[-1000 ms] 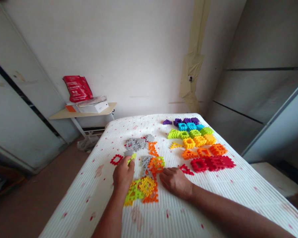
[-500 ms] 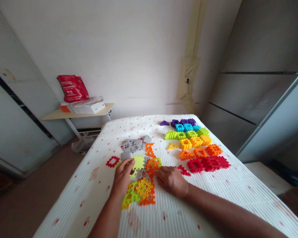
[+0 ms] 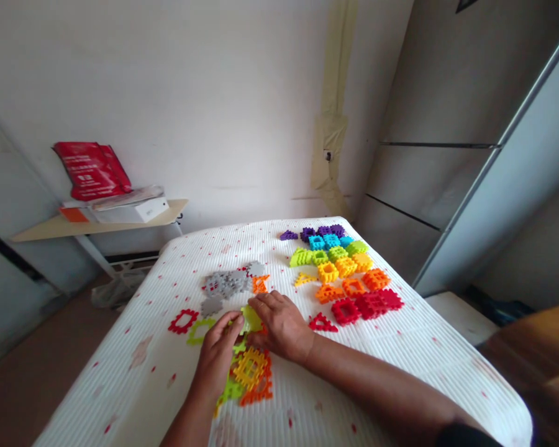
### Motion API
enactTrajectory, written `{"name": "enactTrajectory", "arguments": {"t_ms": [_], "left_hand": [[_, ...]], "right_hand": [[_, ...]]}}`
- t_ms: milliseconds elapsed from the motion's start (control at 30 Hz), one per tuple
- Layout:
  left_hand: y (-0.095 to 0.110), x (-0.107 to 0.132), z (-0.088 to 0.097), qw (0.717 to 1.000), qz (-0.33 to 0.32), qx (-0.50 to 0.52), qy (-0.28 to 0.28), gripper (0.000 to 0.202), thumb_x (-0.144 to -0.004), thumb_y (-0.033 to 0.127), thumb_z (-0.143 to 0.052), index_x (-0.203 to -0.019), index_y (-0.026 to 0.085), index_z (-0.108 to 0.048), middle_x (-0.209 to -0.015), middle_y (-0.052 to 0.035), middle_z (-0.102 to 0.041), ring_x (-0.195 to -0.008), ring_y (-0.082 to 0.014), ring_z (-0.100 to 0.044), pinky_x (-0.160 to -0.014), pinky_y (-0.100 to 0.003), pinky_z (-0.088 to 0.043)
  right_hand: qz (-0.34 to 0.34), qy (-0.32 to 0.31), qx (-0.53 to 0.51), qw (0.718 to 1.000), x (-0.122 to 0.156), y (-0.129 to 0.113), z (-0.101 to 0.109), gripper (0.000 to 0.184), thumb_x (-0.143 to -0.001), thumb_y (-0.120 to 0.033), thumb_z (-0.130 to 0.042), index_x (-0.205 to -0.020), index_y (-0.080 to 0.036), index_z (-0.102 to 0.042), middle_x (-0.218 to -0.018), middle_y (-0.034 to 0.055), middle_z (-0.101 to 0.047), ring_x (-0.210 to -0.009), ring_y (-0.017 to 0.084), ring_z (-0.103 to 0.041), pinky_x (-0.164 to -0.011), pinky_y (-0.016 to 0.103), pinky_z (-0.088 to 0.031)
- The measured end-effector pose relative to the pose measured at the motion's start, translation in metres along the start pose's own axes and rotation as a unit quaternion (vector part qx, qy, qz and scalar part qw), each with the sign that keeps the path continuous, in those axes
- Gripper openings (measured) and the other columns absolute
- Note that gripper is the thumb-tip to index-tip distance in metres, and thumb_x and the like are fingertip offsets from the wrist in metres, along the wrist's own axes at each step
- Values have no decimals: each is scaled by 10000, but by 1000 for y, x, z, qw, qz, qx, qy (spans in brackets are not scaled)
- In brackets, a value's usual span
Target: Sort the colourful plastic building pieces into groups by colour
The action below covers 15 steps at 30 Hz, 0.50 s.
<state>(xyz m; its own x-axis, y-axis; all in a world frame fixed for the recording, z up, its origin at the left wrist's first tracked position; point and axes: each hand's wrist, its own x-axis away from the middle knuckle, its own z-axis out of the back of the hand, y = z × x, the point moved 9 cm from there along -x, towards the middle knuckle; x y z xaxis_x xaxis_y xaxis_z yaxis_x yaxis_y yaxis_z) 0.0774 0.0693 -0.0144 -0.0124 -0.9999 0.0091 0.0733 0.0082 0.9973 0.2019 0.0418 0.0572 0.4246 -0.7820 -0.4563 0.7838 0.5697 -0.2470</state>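
Note:
My left hand (image 3: 221, 341) pinches a flat yellow-green square puzzle tile (image 3: 250, 320) by its left edge, above a mixed pile of building pieces. My right hand (image 3: 283, 326) reaches over the pile at the tile's right side. Its thumb is spread from its fingers, and the fingertips are partly hidden. A yellow openwork square piece (image 3: 250, 368) lies on the pile just below my hands, over orange pieces (image 3: 261, 392) and lime pieces (image 3: 233, 390). Left of my left hand lie a lime square frame (image 3: 198, 333) and a red square frame (image 3: 183, 321).
Grey pieces (image 3: 228, 283) are heaped farther back. On the right, pieces stand in colour rows: purple (image 3: 323, 231), blue (image 3: 330, 241), lime (image 3: 338, 253), yellow (image 3: 346, 267), orange (image 3: 354, 287), red (image 3: 370, 305). A red triangle (image 3: 322, 323) lies near my right forearm.
My right hand has moved away from the orange pieces at the pile's right, up and over to the yellow-green tile, spreading its thumb. My left hand keeps the tile. The view has turned right.

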Motion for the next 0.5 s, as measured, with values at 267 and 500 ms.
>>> {"name": "enactTrajectory", "arguments": {"t_ms": [267,500], "left_hand": [[3,-1,-4,1000,-7,11,-11,450,-681,507,-654,-989,179,-647,-876,-48,-654,-823,-207,-586,-683,-269,-471],[-4,0,7,997,54,45,28,398,-692,517,-635,-925,195,-650,-798,-32,-663,-721,-179,-595,-573,-236,-440]], "right_hand": [[18,-18,42,999,-3,-13,1,473,-790,-360,-612,-1185,-138,-477,-1132,120,-558,-985,246,-490,-799,367,-434],[39,-22,73,996,-9,12,38,479,-799,-304,-601,-1226,-125,-479,-1170,141,-563,-1003,244,-524,-820,378,-446]]}}
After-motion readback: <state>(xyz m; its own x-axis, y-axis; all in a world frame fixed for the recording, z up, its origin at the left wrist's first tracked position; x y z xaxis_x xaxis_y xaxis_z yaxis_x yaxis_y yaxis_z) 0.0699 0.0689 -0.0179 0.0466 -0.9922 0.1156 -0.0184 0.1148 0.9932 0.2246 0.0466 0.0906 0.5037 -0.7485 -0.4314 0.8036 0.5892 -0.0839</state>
